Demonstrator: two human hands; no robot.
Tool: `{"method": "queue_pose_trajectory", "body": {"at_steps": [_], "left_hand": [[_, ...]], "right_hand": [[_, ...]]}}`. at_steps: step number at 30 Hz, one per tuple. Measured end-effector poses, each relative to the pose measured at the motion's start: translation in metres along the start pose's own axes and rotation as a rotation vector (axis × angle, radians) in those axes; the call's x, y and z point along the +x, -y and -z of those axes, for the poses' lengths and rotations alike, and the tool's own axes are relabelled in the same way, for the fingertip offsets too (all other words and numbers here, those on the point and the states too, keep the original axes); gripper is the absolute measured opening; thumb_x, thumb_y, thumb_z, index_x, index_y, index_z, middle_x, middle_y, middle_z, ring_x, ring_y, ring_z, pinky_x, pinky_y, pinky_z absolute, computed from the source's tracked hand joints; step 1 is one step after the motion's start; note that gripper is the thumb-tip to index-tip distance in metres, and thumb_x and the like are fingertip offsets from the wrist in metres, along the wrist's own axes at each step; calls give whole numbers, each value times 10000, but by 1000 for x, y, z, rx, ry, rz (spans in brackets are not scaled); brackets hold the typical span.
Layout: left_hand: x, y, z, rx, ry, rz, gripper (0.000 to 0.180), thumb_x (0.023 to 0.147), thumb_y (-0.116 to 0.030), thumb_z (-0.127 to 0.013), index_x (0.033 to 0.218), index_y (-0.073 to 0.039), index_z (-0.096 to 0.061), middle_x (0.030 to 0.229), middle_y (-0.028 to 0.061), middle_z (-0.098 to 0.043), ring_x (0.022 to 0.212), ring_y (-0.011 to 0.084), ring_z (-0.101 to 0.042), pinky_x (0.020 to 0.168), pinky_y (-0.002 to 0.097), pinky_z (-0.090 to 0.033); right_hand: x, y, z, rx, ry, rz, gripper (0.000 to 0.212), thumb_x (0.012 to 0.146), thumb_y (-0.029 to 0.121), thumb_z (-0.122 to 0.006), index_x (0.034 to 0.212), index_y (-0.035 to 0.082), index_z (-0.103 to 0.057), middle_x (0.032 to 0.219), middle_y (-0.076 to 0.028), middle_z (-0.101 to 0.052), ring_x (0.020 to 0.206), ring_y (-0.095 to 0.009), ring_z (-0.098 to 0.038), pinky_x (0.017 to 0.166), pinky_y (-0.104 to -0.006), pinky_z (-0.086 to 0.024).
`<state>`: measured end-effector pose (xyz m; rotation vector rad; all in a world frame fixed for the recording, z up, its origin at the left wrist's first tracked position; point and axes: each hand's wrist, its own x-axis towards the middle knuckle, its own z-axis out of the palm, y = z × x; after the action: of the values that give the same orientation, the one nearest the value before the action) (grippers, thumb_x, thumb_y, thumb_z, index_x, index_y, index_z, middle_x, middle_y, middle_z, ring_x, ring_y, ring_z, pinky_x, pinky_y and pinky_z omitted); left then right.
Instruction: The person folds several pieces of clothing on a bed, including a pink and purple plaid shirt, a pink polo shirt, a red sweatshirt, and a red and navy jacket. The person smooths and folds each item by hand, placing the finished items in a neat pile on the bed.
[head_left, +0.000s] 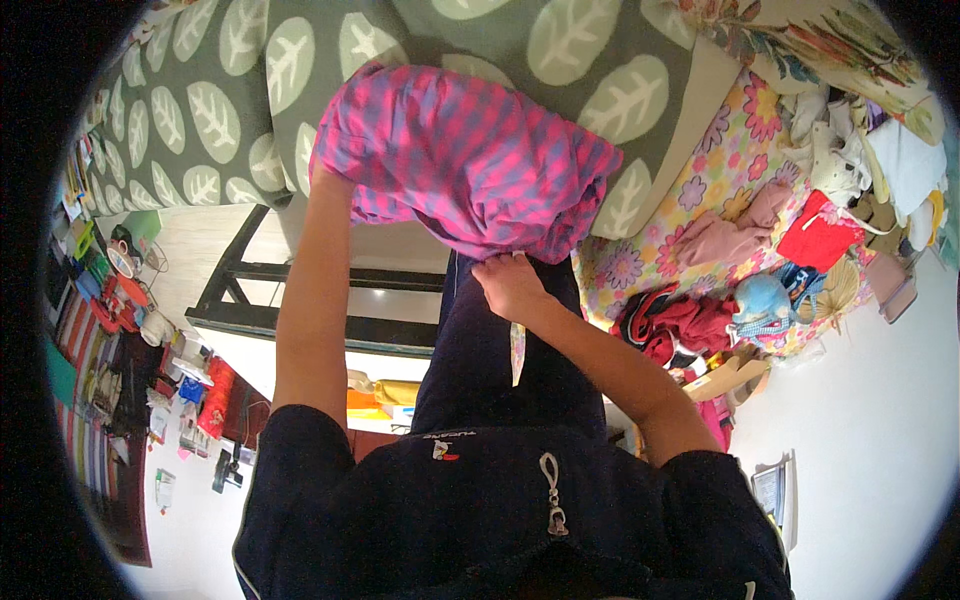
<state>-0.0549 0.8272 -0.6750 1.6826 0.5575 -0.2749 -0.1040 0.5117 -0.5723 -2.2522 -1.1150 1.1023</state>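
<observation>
A bunched pink and purple checked cloth (470,150) lies over the edge of a grey-green bedspread (570,40) with pale leaf shapes. Whether it is a garment cannot be told. My left forearm reaches into its left side, and the fingers of that hand are hidden in the folds. At the cloth's near edge, my right hand (510,285) is closed, with the fabric gathered at its fingers. Below this hand hangs a narrow, pale, patterned strip (517,355); its kind is unclear.
To the right, a flowered sheet (700,180) bears heaped clothes, a red cloth (820,232) and a blue stuffed toy (762,303). A dark frame (320,335) stands below the bed's edge at left. Cluttered shelves fill the far left.
</observation>
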Motion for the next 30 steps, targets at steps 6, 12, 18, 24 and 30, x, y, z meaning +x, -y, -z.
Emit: {"method": "queue_pose_trajectory", "body": {"at_steps": [6, 12, 18, 24, 30], "left_hand": [[-38, -29, 35, -871, -193, 588, 627, 819, -503, -515, 1258, -63, -437, 1216, 66, -514, 1103, 199, -485, 934, 365, -355], [13, -73, 26, -162, -117, 428, 587, 793, -445, -594, 1113, 45, -555, 1058, 121, -586, 947, 175, -553, 849, 267, -406], [-25, -57, 21, 238, -272, 322, 341, 829, -304, -576, 1024, -27, -624, 777, 53, -611, 704, 97, -512, 667, 239, -431], [-102, 15, 1, -45, -389, 554, 558, 833, -348, -583, 1213, 45, -472, 1193, 104, -525, 1096, 176, -475, 934, 287, -346], [-37, -17, 19, -234, -278, 533, 718, 793, -459, -601, 1235, 80, -428, 1256, 158, -464, 1143, 189, -438, 967, 281, -313]], "right_hand": [[12, -46, 14, 309, -365, -534, 184, 810, 279, -543, 795, 96, -551, 737, -113, -587, 610, -314, -582, 553, -409, -469], [33, -105, 16, 1240, -868, -856, 325, 815, 293, -628, 915, 1, -528, 807, -46, -541, 769, -151, -509, 732, -274, -415], [23, -110, 52, 1658, -768, -880, 258, 863, 200, -561, 1056, 29, -553, 963, -43, -597, 817, -132, -547, 736, -270, -443], [1, -144, 41, 1222, -650, -919, 325, 875, 244, -542, 1052, -28, -554, 951, -62, -598, 808, -133, -549, 761, -261, -441], [10, -138, 66, 1752, -579, -879, 603, 871, 450, -485, 1237, -25, -420, 1223, -106, -487, 1072, -220, -499, 919, -345, -400]]}}
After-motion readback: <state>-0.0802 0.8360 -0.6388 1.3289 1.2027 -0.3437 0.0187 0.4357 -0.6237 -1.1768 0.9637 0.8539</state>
